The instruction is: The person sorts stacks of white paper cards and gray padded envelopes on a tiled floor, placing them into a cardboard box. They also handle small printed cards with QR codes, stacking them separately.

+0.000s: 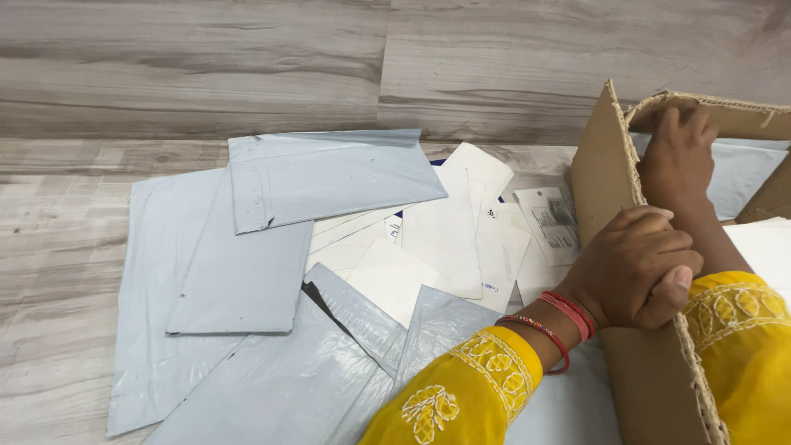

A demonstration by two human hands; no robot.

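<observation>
A brown cardboard box (pixel 606 177) stands at the right with its top open. My left hand (pixel 638 268) is closed over the rim of the box's near wall, thumb inside. My right hand (pixel 677 152) reaches inside the box, fingers curled against the torn far flap. Pale grey plastic mailers (pixel 741 169) lie inside the box behind that hand. Both arms wear yellow embroidered sleeves, and red bangles ring the left wrist.
Several pale grey mailer bags (pixel 239 272) and white envelopes (pixel 441 235) lie spread and overlapping across the wood-grain floor (pixel 58 247) left of the box. A labelled white packet (pixel 550 221) lies against the box wall. A wood-pattern wall (pixel 247 58) runs behind.
</observation>
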